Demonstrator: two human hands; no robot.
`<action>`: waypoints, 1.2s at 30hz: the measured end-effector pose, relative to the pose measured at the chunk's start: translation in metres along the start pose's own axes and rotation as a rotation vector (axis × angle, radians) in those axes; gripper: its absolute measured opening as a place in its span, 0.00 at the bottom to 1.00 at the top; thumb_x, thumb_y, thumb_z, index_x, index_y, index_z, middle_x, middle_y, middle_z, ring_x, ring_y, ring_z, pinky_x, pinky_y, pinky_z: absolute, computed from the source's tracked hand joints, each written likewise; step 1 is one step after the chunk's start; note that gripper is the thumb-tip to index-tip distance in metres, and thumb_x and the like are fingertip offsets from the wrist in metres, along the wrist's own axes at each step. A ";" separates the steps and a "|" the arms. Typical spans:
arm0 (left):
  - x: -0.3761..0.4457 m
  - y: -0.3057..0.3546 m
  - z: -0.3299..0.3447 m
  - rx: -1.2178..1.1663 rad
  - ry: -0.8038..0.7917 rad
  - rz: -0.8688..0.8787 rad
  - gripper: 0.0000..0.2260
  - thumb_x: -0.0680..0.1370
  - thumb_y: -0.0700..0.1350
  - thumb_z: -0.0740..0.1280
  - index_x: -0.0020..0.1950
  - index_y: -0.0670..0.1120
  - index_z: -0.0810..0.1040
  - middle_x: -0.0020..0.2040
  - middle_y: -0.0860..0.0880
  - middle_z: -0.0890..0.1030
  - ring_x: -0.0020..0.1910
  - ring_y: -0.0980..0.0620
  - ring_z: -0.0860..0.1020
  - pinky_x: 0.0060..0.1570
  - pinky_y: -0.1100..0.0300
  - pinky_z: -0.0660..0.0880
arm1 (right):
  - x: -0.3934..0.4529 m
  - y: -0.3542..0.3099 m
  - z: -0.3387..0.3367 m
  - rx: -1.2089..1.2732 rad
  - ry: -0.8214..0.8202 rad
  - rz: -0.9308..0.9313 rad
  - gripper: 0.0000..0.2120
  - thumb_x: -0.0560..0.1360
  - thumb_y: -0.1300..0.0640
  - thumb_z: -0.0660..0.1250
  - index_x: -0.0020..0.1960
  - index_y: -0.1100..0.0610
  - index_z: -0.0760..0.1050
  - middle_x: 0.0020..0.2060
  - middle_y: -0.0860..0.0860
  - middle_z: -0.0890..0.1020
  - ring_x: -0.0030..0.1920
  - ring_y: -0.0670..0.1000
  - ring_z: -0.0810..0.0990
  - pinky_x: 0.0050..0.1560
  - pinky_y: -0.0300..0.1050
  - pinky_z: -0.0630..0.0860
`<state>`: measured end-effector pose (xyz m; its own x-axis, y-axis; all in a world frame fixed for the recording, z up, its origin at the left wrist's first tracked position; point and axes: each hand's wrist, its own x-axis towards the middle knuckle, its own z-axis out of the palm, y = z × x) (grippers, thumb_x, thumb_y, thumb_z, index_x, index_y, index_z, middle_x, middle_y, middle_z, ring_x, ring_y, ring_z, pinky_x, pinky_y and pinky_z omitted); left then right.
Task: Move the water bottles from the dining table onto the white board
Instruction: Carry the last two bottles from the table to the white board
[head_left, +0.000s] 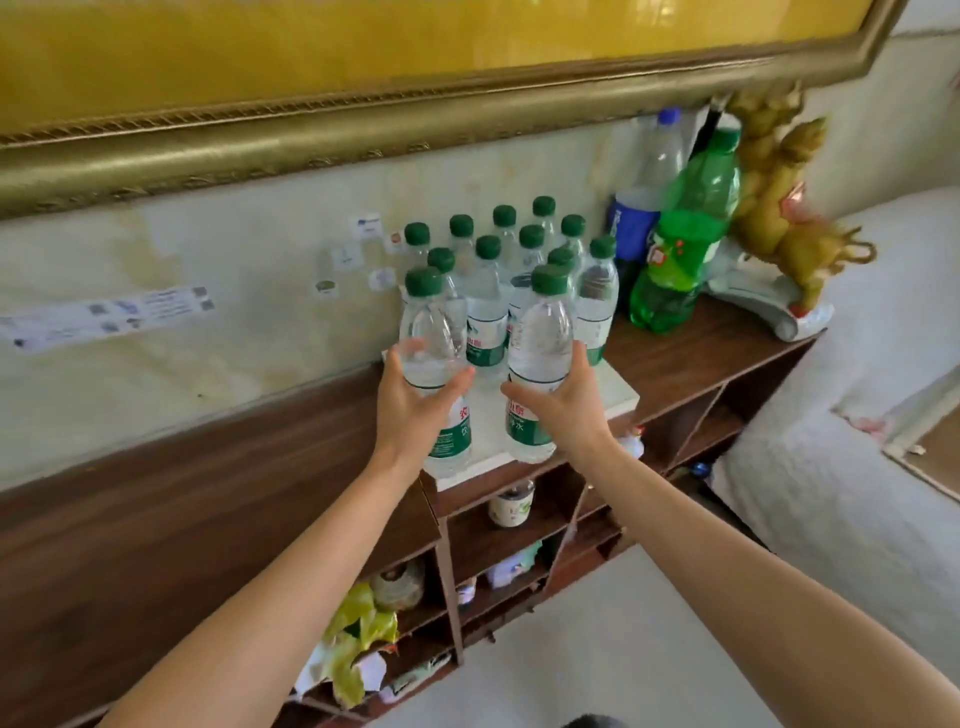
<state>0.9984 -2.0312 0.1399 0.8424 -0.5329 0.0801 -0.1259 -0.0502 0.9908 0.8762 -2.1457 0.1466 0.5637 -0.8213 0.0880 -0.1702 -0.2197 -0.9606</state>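
A white board (618, 397) lies on top of a dark wooden shelf unit. Several clear water bottles with green caps (491, 291) stand on it in rows. My left hand (415, 410) is wrapped around the front left bottle (431, 327), which stands at the board's near edge. My right hand (563, 402) grips the front right bottle (540, 338) beside it, also upright on the board. Both bottles carry green labels, partly hidden by my fingers.
Right of the board stand a big green soda bottle (685, 234) and a blue-labelled bottle (641, 208), then a golden figurine (784, 208). A gold picture frame (363, 130) hangs above. The shelf's open compartments (498, 525) hold a cup and packets. A white-covered seat (852, 405) is at right.
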 end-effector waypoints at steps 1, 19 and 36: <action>0.006 -0.004 0.003 0.011 0.006 -0.012 0.30 0.60 0.61 0.78 0.59 0.57 0.74 0.59 0.52 0.80 0.61 0.52 0.77 0.63 0.45 0.73 | 0.011 0.002 0.001 -0.013 -0.028 -0.002 0.35 0.66 0.56 0.78 0.67 0.52 0.65 0.59 0.45 0.76 0.60 0.47 0.74 0.61 0.45 0.72; 0.035 -0.033 0.051 0.062 0.256 -0.078 0.28 0.66 0.40 0.79 0.62 0.54 0.74 0.56 0.53 0.82 0.57 0.55 0.80 0.60 0.50 0.76 | 0.120 0.043 0.007 -0.123 -0.505 -0.075 0.41 0.62 0.59 0.80 0.69 0.53 0.64 0.57 0.47 0.79 0.57 0.49 0.78 0.55 0.44 0.75; 0.033 -0.028 0.038 0.156 0.059 -0.089 0.28 0.67 0.40 0.79 0.64 0.51 0.72 0.55 0.58 0.80 0.52 0.68 0.78 0.51 0.66 0.74 | 0.108 -0.065 -0.029 -0.894 -0.389 -0.781 0.37 0.68 0.49 0.75 0.71 0.54 0.61 0.67 0.53 0.70 0.65 0.57 0.70 0.66 0.53 0.67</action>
<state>1.0101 -2.0798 0.1110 0.8826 -0.4701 0.0035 -0.1251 -0.2276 0.9657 0.9246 -2.2355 0.2259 0.9367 -0.1342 0.3234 -0.0865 -0.9837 -0.1576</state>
